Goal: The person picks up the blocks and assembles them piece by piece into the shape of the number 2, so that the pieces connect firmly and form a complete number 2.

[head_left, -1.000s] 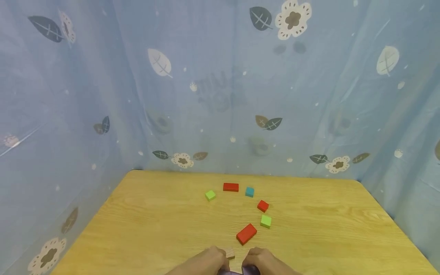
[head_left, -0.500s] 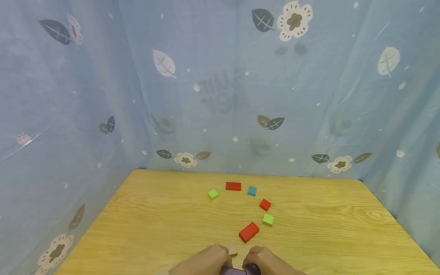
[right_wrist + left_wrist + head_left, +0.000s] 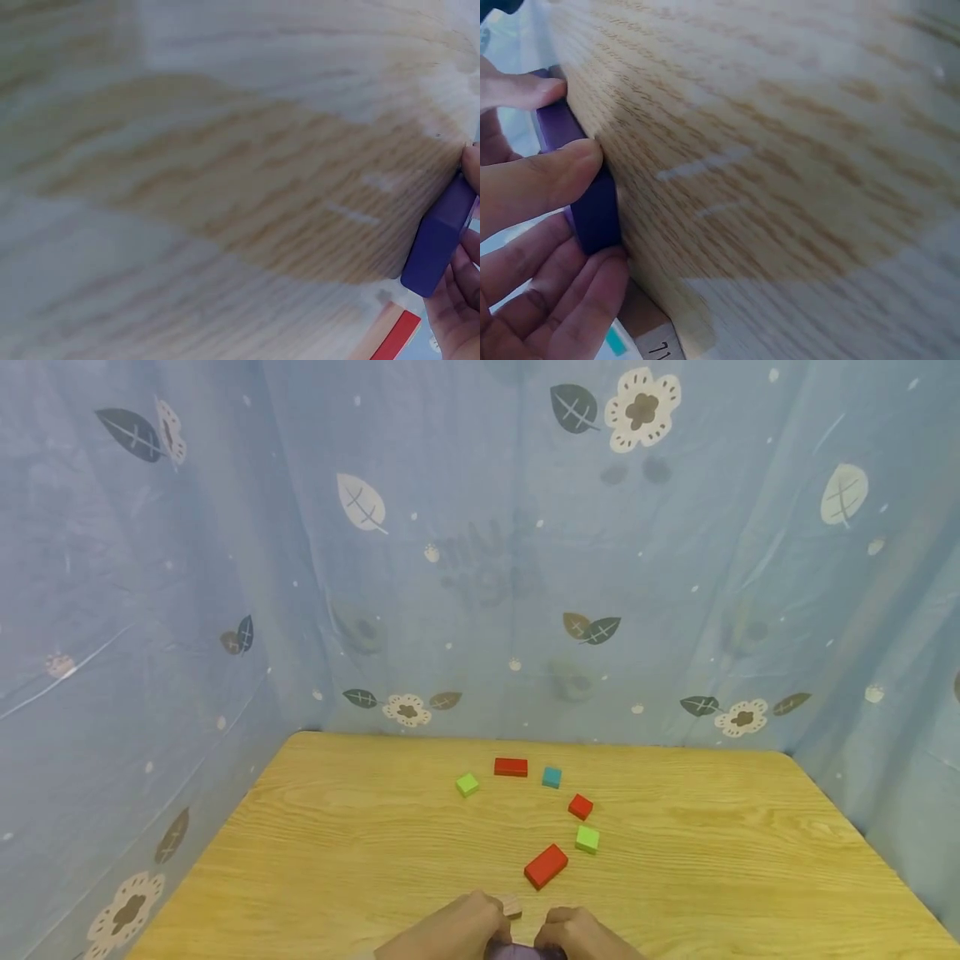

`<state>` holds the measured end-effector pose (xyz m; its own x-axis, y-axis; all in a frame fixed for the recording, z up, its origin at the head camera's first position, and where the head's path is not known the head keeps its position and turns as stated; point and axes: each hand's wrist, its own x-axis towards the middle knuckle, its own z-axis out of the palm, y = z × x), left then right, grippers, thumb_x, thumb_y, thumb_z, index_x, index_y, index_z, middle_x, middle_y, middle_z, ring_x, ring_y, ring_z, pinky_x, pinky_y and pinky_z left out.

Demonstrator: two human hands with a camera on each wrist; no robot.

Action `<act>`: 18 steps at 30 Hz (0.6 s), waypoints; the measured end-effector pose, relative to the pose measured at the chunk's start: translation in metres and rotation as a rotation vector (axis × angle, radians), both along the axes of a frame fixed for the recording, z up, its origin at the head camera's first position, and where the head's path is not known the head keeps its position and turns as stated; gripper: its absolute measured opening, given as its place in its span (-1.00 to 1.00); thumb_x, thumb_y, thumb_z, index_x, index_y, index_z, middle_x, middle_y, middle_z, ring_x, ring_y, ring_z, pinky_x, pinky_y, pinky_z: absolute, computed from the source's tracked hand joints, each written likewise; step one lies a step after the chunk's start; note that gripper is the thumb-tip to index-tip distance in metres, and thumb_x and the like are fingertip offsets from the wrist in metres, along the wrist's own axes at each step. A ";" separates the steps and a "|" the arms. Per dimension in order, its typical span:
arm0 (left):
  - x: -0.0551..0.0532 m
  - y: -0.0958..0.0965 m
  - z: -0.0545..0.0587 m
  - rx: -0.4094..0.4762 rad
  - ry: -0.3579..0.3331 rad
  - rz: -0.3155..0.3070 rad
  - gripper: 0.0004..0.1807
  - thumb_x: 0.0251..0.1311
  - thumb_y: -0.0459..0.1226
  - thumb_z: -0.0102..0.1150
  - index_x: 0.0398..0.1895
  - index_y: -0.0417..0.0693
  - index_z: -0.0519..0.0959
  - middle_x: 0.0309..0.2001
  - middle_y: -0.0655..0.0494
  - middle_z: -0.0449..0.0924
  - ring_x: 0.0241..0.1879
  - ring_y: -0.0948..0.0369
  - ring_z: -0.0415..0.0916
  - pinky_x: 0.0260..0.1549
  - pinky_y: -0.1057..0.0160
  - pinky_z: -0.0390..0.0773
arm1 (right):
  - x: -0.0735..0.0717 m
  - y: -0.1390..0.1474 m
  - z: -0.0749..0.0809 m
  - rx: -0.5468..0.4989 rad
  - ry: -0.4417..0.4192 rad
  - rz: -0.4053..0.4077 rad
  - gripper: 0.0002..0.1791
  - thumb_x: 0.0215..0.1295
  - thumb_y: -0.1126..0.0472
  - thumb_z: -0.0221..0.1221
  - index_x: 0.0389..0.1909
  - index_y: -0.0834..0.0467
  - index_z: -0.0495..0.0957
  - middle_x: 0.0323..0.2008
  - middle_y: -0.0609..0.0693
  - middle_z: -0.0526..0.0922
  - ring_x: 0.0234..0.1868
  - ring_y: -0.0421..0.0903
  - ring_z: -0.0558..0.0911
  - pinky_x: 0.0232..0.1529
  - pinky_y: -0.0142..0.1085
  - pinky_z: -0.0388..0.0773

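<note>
At the bottom edge of the head view, my left hand (image 3: 468, 925) and my right hand (image 3: 577, 935) grip a purple block (image 3: 517, 952) from both sides. In the left wrist view, my left thumb lies on the near face of the purple block (image 3: 598, 206), with the fingers bent beneath it. The right hand's fingers (image 3: 532, 91) hold its far end. In the right wrist view, the right hand (image 3: 461, 304) has thumb and fingers around the purple block (image 3: 439, 240). A pale wooden block (image 3: 512, 907) sits just beyond the left hand, partly hidden by it.
Ahead on the wood-grain table (image 3: 360, 827) lie a long red block (image 3: 546, 867), a green block (image 3: 587, 840), a small red block (image 3: 581, 807), a blue block (image 3: 552, 777), another long red block (image 3: 511, 767) and another green block (image 3: 467, 785). A patterned curtain (image 3: 465, 568) surrounds the table.
The head view has shifted slightly, so the blocks appear a little further right. Both hands stay on the purple block; its dark right end, which showed under the right hand, is now mostly hidden.
</note>
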<state>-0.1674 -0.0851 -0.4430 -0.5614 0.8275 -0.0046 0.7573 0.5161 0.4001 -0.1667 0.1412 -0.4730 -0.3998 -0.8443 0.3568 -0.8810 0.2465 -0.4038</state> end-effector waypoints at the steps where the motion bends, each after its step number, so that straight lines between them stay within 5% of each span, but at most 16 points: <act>1: 0.000 0.000 0.000 0.003 0.000 -0.003 -0.86 0.13 -0.14 0.31 -0.46 0.02 0.75 -0.72 0.51 0.30 -0.74 0.59 0.04 -0.75 0.62 0.23 | 0.001 0.000 0.000 0.006 -0.018 -0.012 -0.79 0.23 0.11 0.26 -0.36 0.21 0.65 -0.45 -0.14 0.57 -0.38 -0.50 0.39 -0.42 -0.73 0.33; 8: -0.001 0.001 0.001 -0.001 -0.036 -0.006 -0.88 0.11 -0.15 0.33 -0.42 0.03 0.75 -0.66 0.49 0.46 -0.70 0.64 0.14 -0.68 0.65 0.31 | 0.002 -0.003 0.003 0.013 -0.100 -0.067 -0.77 0.22 0.07 0.27 -0.48 0.15 0.62 -0.55 -0.26 0.43 -0.47 -0.55 0.31 -0.53 -0.73 0.29; 14: -0.013 -0.011 0.021 0.056 -0.086 -0.158 -0.83 0.20 -0.23 0.27 -0.17 -0.05 0.70 -0.34 0.36 0.63 -0.44 0.61 0.36 -0.45 0.65 0.42 | 0.000 -0.008 0.002 0.027 -0.165 -0.075 -0.81 0.20 0.18 0.28 -0.54 0.17 0.61 -0.59 -0.25 0.46 -0.52 -0.57 0.36 -0.59 -0.71 0.33; 16: -0.027 -0.018 0.030 0.115 -0.164 -0.204 -0.72 0.19 -0.25 0.27 -0.03 -0.09 0.65 -0.12 0.25 0.62 -0.19 0.53 0.45 -0.24 0.59 0.47 | 0.000 -0.009 0.001 0.024 -0.170 -0.085 -0.82 0.19 0.19 0.28 -0.55 0.17 0.62 -0.60 -0.25 0.46 -0.54 -0.57 0.34 -0.60 -0.71 0.32; 18: -0.044 -0.026 0.036 0.205 -0.338 -0.224 -0.58 0.18 -0.33 0.28 0.12 -0.20 0.56 0.10 0.07 0.55 0.08 0.36 0.45 0.01 0.41 0.47 | -0.001 -0.011 0.001 0.014 -0.162 -0.089 -0.82 0.18 0.19 0.28 -0.55 0.17 0.62 -0.60 -0.25 0.46 -0.54 -0.57 0.33 -0.60 -0.71 0.32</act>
